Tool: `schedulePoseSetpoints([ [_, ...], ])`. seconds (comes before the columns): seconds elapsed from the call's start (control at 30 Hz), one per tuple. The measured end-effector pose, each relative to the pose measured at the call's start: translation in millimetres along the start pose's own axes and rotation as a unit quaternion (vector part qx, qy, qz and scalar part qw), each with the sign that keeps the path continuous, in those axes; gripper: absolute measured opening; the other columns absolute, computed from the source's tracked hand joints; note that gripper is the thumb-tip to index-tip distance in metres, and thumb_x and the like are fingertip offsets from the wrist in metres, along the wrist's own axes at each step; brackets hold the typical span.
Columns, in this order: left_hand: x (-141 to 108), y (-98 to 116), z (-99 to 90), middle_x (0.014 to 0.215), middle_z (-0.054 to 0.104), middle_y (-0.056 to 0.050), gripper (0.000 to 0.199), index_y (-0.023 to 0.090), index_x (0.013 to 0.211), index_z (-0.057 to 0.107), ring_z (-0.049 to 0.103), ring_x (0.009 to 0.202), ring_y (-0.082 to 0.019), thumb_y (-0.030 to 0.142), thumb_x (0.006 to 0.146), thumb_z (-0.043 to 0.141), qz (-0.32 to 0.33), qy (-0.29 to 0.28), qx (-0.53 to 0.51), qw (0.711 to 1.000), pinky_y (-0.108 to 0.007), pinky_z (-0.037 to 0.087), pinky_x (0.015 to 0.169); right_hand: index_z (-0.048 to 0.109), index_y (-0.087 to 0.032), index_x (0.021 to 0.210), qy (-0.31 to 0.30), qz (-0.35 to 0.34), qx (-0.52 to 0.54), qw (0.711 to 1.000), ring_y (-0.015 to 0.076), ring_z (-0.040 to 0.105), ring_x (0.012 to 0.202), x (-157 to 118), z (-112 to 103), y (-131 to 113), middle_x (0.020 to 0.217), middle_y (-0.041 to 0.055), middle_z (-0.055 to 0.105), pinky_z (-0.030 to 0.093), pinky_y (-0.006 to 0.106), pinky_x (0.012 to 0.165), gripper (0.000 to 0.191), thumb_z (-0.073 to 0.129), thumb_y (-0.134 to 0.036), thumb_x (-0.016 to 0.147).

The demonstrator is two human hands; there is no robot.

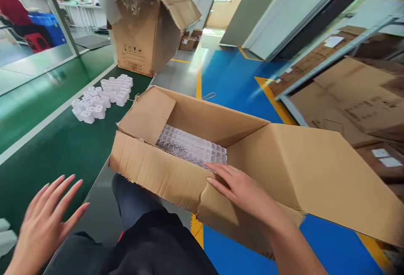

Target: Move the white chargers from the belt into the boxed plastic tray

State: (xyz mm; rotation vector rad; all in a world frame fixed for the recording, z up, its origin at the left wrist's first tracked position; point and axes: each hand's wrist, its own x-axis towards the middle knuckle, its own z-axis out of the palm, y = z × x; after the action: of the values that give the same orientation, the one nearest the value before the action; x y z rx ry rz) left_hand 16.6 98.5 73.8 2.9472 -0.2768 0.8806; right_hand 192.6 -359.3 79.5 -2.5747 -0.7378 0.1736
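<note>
An open cardboard box [164, 172] stands in front of me with its flaps folded out. Small translucent white plastic pieces [192, 145] fill part of its inside in tight rows. My right hand [238, 184] reaches over the near side of the box, fingers stretched out beside the nearest rows; whether the fingertips touch the pieces is unclear. Over the green tabletop [63, 148] at the left, my left hand [47, 218] is spread and holds nothing. Farther along that tabletop lies a loose cluster of white plastic pieces [104, 96].
A tall open carton [134, 35] stands at the table's far end. Packed cartons [353, 98] sit on a rack at the right. Below runs a blue floor [232, 83] with yellow lines. A person in a red top [14, 9] sits at the far left.
</note>
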Motion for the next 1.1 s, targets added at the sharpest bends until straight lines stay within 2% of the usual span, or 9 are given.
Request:
schedulePoseSetpoints([
  [0.17,115,65,88.3,0.150,0.047,-0.008,0.065,0.025,0.153,0.038,0.044,0.140,-0.027,0.042,0.095,0.059,0.161,-0.044,-0.065,0.984,-0.046,0.028,0.122,0.064,-0.031,0.135,-0.189,0.014,0.056,0.980,0.0293,0.061,0.120,26,-30,40,0.133,0.0041,0.062,0.053,0.047,0.100,0.051,0.038,-0.058,0.101],
  [0.23,141,91,115.8,0.152,0.045,-0.009,0.059,0.022,0.148,0.045,0.040,0.143,-0.028,0.047,0.096,0.056,0.183,-0.057,-0.101,0.976,-0.050,0.019,0.125,0.063,-0.027,0.135,-0.201,0.021,0.034,0.979,0.0298,0.062,0.118,54,-40,62,0.133,0.0065,0.062,0.051,0.046,0.100,0.049,0.042,-0.053,0.100],
  [0.33,153,108,143.0,0.138,0.058,-0.011,0.052,0.019,0.135,0.056,0.049,0.133,-0.029,0.052,0.095,0.056,0.175,-0.039,-0.141,0.974,-0.054,0.010,0.125,0.061,-0.017,0.138,-0.234,0.061,-0.097,0.966,0.0350,0.062,0.116,94,-37,104,0.131,0.0155,0.061,0.051,0.050,0.097,0.048,0.053,-0.034,0.093],
  [0.43,147,106,152.2,0.120,0.066,-0.010,0.045,0.019,0.127,0.060,0.057,0.120,-0.028,0.050,0.094,0.059,0.169,-0.026,-0.170,0.970,-0.055,0.012,0.123,0.066,-0.014,0.130,-0.307,0.080,-0.150,0.936,0.0376,0.062,0.115,113,-11,140,0.123,0.0182,0.064,0.051,0.049,0.094,0.052,0.067,-0.019,0.079],
  [0.53,141,103,153.1,0.117,0.067,-0.011,0.043,0.021,0.126,0.060,0.058,0.116,-0.027,0.049,0.093,0.060,0.162,-0.017,-0.191,0.968,-0.053,0.013,0.123,0.070,-0.019,0.125,-0.368,0.079,-0.120,0.919,0.0329,0.066,0.109,107,22,158,0.118,0.0139,0.068,0.053,0.042,0.092,0.057,0.077,-0.015,0.068],
  [0.8,136,110,153.6,0.102,0.067,-0.009,0.035,0.024,0.115,0.064,0.059,0.107,-0.025,0.048,0.089,0.065,0.124,-0.014,-0.220,0.968,-0.051,0.008,0.124,0.069,-0.021,0.127,-0.462,0.067,-0.085,0.880,0.0324,0.069,0.095,72,68,164,0.109,0.0135,0.070,0.055,0.037,0.075,0.078,0.086,-0.008,0.052],
  [0.9,136,110,154.3,0.098,0.067,-0.006,0.040,0.025,0.120,0.064,0.060,0.102,-0.022,0.049,0.089,0.065,0.133,0.007,-0.208,0.969,-0.047,0.009,0.125,0.059,-0.023,0.140,-0.463,0.044,-0.069,0.882,0.0312,0.067,0.097,70,74,156,0.119,0.0153,0.066,0.054,0.039,0.079,0.086,0.083,-0.009,0.059],
  [0.97,137,110,156.8,0.097,0.067,-0.004,0.041,0.026,0.123,0.064,0.061,0.100,-0.021,0.050,0.090,0.063,0.140,0.025,-0.199,0.970,-0.046,0.010,0.125,0.050,-0.025,0.148,-0.437,-0.016,-0.052,0.898,0.0314,0.061,0.113,70,78,146,0.134,0.0154,0.057,0.051,0.042,0.091,0.086,0.075,-0.008,0.068],
  [1.1,140,109,160.7,0.096,0.066,-0.003,0.037,0.025,0.113,0.066,0.062,0.099,-0.021,0.051,0.087,0.063,0.141,0.028,-0.199,0.970,-0.046,0.009,0.125,0.044,-0.021,0.151,-0.331,-0.274,-0.023,0.903,0.0321,0.039,0.138,62,92,133,0.151,0.0134,0.043,0.036,0.053,0.110,0.071,0.059,-0.008,0.083],
])
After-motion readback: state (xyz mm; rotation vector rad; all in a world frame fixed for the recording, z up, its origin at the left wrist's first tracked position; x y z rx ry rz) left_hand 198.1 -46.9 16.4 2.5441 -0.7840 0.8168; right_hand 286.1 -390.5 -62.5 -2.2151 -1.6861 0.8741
